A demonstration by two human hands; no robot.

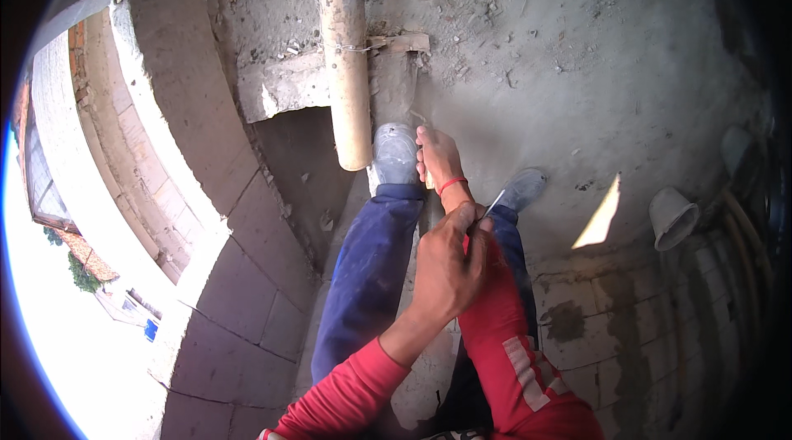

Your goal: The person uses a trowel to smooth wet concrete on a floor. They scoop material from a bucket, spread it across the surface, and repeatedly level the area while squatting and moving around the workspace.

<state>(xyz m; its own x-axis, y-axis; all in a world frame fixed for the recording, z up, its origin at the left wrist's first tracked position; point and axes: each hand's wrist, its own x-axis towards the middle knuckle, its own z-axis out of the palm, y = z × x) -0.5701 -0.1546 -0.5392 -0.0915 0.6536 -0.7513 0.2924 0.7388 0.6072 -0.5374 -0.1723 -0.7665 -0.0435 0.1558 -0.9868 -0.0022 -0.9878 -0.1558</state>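
Observation:
My right hand [439, 156] is closed round a hand tool with a pale handle [429, 181], low over the floor beside my left shoe [395, 151]. A thin metal shank [419, 117] shows ahead of the fingers; the working end blends into the grey ground, so its kind is unclear. Across my right forearm lies my left hand [448, 268], its fingers bent and pinched together near the red sleeve [495, 300]. From that pinch a thin, pale, stick-like thing [496, 202] points up and right. Most of it is hidden by the fingers.
A beige pipe [343, 69] stands ahead, bound with wire, next to a dark opening [305, 176] in the floor. Block wall [247, 316] and a bright window gap border the left. At right is a white bucket [672, 217]; a sunlit patch [600, 213] crosses the grey floor.

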